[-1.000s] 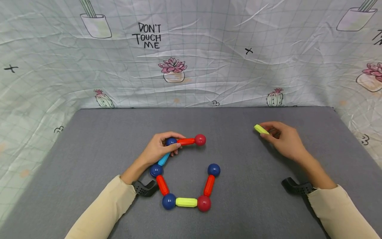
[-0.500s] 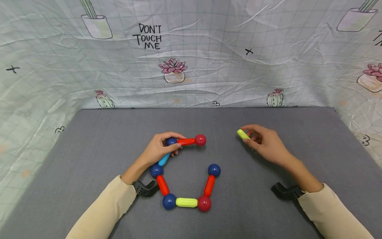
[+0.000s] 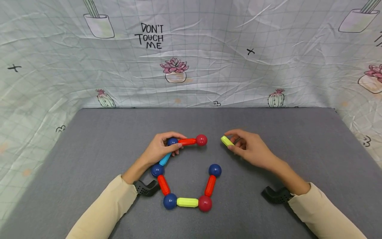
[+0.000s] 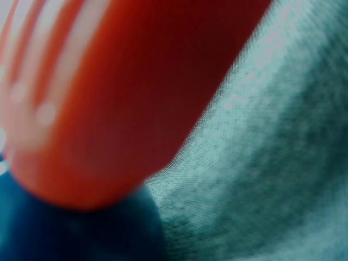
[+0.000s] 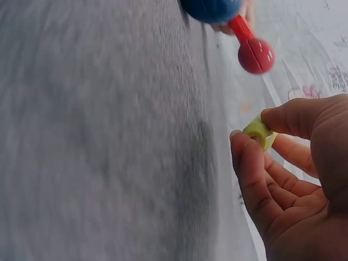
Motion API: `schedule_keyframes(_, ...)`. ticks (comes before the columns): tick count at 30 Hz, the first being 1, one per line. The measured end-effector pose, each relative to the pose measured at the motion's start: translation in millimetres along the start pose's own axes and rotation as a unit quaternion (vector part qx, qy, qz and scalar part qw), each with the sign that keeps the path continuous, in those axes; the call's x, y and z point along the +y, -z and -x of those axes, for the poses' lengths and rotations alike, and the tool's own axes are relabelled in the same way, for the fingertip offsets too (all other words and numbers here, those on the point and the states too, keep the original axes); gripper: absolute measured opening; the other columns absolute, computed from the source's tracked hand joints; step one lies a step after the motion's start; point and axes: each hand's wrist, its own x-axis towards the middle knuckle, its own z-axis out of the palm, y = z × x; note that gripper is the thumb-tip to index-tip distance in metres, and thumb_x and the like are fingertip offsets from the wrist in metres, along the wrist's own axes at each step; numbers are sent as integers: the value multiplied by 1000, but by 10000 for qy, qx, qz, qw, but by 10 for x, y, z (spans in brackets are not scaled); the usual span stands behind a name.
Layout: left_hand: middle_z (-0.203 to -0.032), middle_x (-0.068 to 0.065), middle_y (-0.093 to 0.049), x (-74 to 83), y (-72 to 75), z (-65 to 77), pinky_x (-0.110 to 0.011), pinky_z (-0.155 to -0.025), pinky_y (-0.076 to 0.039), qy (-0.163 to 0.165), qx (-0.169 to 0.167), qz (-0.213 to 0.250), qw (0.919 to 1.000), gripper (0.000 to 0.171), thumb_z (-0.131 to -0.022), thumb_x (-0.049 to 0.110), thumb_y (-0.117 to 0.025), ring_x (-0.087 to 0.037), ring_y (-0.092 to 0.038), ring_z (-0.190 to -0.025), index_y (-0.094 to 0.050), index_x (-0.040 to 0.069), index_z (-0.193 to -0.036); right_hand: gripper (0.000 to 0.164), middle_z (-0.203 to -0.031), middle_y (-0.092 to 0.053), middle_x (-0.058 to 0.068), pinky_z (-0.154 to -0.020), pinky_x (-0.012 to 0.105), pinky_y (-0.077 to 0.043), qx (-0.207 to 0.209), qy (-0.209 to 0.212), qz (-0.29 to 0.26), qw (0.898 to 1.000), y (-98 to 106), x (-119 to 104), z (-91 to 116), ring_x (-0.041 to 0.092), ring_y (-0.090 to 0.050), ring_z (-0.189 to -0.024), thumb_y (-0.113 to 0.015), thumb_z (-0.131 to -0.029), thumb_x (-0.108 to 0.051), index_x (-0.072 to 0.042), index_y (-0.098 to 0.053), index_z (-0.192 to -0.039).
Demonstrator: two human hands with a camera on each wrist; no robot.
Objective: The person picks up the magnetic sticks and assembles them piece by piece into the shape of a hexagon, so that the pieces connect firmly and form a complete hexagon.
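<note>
My left hand grips a blue ball and the end of a red rod at the upper left of a chain of rods and balls. That red rod ends in a red ball. From the gripped ball a light blue rod runs down to another blue ball. Between thumb and fingers, my right hand pinches a yellow-green rod, a short way right of the red ball. In the right wrist view the rod's end faces the camera.
The chain continues through a red rod, a blue ball, a yellow-green rod, a red ball and a red rod to a blue ball. A printed cloth stands behind the grey table.
My right hand has moved left with the yellow-green rod, closer to the red ball at the chain's upper end. The left hand keeps its hold on the chain in place.
</note>
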Motion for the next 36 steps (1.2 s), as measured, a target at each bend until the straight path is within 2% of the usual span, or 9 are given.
schedule_keyframes(12,-85,-19,-65,-11,3,-4,-31,-56,-53,2,2,26,10000,22,-92,6,-64,-25,-59,-64,-66,2,-113,38,-92,-62,2,-53,28,-49,-258,55,-292,9992,-119,-157,-49,10,-60,-63,-69,-88,-8,-11,-59,-124)
schedule_keyframes(21,-85,-18,-65,0,-3,-2,-31,-56,-53,21,15,-15,10000,22,-92,8,-65,-25,-59,-64,-66,3,-113,36,-88,-62,-4,-53,25,-45,-333,310,-100,9989,-236,-205,-108,9,-53,-62,-70,-88,-12,-12,-60,-123)
schedule_keyframes(29,-87,-21,-65,-5,-10,-7,-30,-56,-52,220,67,-38,9997,24,-91,1,-63,-28,-58,-65,-66,1,-115,34,-86,-61,-6,-54,26,-46,-411,289,-293,9983,-305,-246,-135,10,-54,-63,-68,-90,-14,-15,-60,-123)
schedule_keyframes(32,-87,-25,-64,34,-19,-4,-30,-56,-52,252,53,-12,9997,24,-91,-2,-61,-30,-58,-65,-65,-1,-115,35,-85,-62,-5,-54,26,-47,-431,195,-433,9979,-312,-257,-138,11,-55,-63,-68,-90,-14,-15,-59,-123)
schedule_keyframes(36,-86,-28,-63,171,-40,12,-29,-57,-52,224,40,2,9997,22,-91,-4,-60,-30,-57,-65,-64,-5,-113,43,-85,-62,-4,-56,27,-48,-479,163,-664,9965,-323,-258,-134,11,-57,-63,-70,-88,-11,-12,-55,-128)
